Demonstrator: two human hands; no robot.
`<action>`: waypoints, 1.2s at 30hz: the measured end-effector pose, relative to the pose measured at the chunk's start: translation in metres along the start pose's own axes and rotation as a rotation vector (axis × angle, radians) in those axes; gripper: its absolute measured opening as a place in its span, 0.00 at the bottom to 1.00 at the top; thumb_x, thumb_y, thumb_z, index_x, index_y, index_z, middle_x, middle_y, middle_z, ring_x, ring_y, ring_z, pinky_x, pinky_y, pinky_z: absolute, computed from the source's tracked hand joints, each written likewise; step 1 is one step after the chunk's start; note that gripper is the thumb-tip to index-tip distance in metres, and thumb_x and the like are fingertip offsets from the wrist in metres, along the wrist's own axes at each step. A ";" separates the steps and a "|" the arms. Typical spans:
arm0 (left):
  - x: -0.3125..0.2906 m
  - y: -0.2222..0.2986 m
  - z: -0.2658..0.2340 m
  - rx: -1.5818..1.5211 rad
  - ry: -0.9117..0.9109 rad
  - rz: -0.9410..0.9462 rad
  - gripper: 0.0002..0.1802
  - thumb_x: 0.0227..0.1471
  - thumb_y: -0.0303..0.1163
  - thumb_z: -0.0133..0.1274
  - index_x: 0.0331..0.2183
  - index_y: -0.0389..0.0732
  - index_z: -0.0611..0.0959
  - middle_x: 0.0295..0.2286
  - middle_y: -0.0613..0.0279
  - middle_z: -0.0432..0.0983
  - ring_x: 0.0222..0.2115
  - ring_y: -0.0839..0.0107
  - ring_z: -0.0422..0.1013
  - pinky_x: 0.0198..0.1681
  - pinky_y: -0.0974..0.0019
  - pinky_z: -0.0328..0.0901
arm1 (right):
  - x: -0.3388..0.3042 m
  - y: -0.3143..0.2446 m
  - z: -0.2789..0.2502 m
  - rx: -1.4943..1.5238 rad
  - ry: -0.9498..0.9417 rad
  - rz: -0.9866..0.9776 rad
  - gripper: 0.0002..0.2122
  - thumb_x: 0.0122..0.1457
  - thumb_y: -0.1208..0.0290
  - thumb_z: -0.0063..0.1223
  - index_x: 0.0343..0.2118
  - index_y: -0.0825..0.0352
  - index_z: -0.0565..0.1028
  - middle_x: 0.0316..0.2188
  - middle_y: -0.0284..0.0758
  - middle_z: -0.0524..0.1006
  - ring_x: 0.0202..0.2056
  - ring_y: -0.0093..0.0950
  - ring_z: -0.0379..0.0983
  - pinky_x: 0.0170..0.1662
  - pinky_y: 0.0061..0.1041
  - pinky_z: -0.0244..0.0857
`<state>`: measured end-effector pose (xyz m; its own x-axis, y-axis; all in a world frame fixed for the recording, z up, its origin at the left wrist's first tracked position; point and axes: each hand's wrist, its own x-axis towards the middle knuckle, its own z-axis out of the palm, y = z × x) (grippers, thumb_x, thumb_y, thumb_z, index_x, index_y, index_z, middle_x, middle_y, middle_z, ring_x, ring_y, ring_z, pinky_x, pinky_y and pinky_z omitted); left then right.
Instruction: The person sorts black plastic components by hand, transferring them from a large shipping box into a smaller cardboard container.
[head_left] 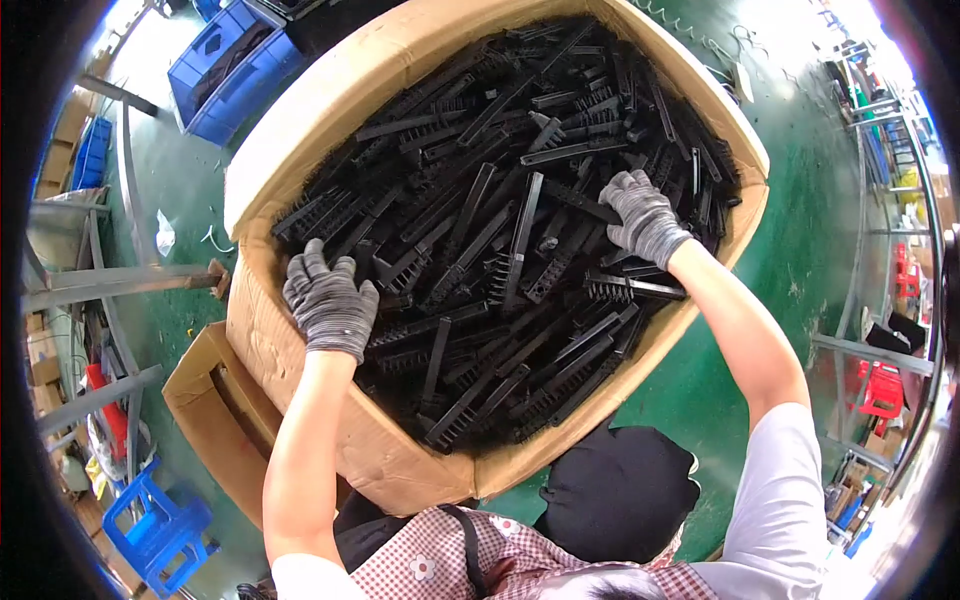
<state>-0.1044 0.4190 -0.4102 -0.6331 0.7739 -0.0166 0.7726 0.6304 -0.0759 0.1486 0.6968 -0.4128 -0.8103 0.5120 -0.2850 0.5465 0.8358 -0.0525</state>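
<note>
A large cardboard box in front of me is heaped with black plastic strips, many with comb-like teeth. Both my hands wear grey striped knit gloves. At the box's left side, my left hand rests over the edge of the heap, fingers spread and nothing held. On the right of the heap is my right hand, its fingers curled down. The end of one black strip runs between its thumb and fingers; the fingertips are partly hidden among the pieces.
A blue crate with dark contents stands at the upper left on the green floor. A smaller open carton adjoins the box's left side. Metal frames flank the left, near a blue stool. Red stools stand far right.
</note>
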 end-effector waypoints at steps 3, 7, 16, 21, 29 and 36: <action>0.008 -0.002 -0.007 -0.021 -0.154 -0.125 0.22 0.37 0.42 0.52 0.36 0.42 0.77 0.47 0.52 0.61 0.49 0.52 0.55 0.50 0.52 0.53 | -0.003 0.003 0.008 -0.003 0.032 0.028 0.20 0.35 0.70 0.58 0.36 0.62 0.71 0.41 0.36 0.66 0.46 0.38 0.59 0.50 0.33 0.58; 0.016 -0.021 -0.006 -0.070 -0.359 -0.219 0.25 0.39 0.44 0.50 0.41 0.43 0.74 0.41 0.50 0.69 0.42 0.55 0.66 0.45 0.55 0.61 | 0.003 0.001 0.005 -0.126 0.053 -0.036 0.20 0.35 0.69 0.58 0.37 0.62 0.72 0.42 0.36 0.66 0.46 0.37 0.59 0.50 0.32 0.57; 0.006 -0.036 -0.017 -0.407 -0.204 -0.111 0.30 0.39 0.35 0.53 0.47 0.40 0.67 0.36 0.46 0.72 0.39 0.51 0.69 0.44 0.57 0.63 | 0.004 0.007 -0.027 -0.232 -0.126 -0.271 0.21 0.33 0.68 0.58 0.35 0.64 0.71 0.37 0.37 0.69 0.43 0.38 0.62 0.49 0.32 0.58; 0.008 -0.061 -0.049 -0.564 0.046 -0.019 0.24 0.39 0.33 0.53 0.42 0.40 0.70 0.29 0.46 0.73 0.33 0.50 0.69 0.36 0.55 0.65 | -0.033 0.015 -0.064 -0.082 0.000 -0.196 0.20 0.36 0.70 0.56 0.37 0.65 0.69 0.37 0.39 0.70 0.44 0.39 0.64 0.48 0.34 0.59; -0.070 -0.162 -0.108 -0.985 0.404 0.046 0.13 0.42 0.25 0.56 0.33 0.39 0.71 0.28 0.70 0.68 0.28 0.78 0.67 0.33 0.75 0.64 | -0.065 -0.072 -0.119 1.136 0.026 0.150 0.20 0.46 0.63 0.54 0.40 0.68 0.67 0.22 0.30 0.71 0.26 0.19 0.65 0.31 0.18 0.60; -0.238 -0.290 -0.087 -0.821 0.577 -0.445 0.14 0.43 0.26 0.56 0.33 0.39 0.70 0.30 0.67 0.67 0.30 0.76 0.67 0.36 0.71 0.66 | -0.046 -0.235 -0.120 1.197 -0.633 0.060 0.19 0.45 0.61 0.50 0.36 0.71 0.67 0.21 0.30 0.73 0.25 0.19 0.66 0.32 0.16 0.60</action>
<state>-0.1738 0.0571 -0.2979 -0.9107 0.2441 0.3332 0.4131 0.5428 0.7313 0.0324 0.5010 -0.2726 -0.7206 0.0924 -0.6871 0.6874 -0.0342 -0.7255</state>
